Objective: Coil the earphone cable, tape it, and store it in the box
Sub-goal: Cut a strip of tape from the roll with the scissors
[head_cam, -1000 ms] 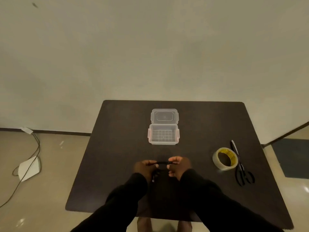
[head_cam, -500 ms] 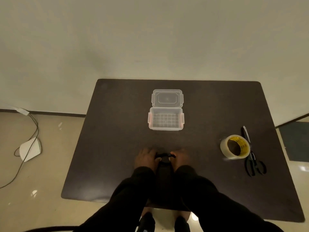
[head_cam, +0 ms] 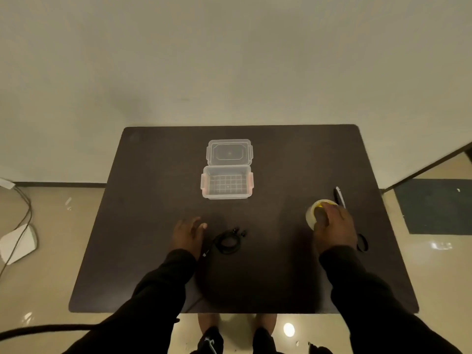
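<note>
On the dark table, near edge: both hands work apart, with the coil lying between them.
Right hand (head_cam: 333,226): it has left the cable and gone out to the tape roll (head_cam: 316,213), where its fingers now curl over the roll's top; whether the grip has fully closed cannot be told.
Left hand (head_cam: 187,232): open and empty, fingers spread, resting just beside the cable, having let go of it within the last half second.
Earphone cable (head_cam: 228,242): coiled into a small black loop and set down on the table (head_cam: 153,200), earbuds poking out at the far side and the plug end trailing toward the left hand.
Meaning for the task: coiling looks finished, and taping appears to be starting.
Scissors (head_cam: 341,196): beyond the tape roll, partly hidden by the right hand.
Box (head_cam: 227,183): clear, open and empty, its lid (head_cam: 229,152) lying flat behind it, well apart from the coil.
Risk: the untaped coil could spring loose while nobody holds it.
</note>
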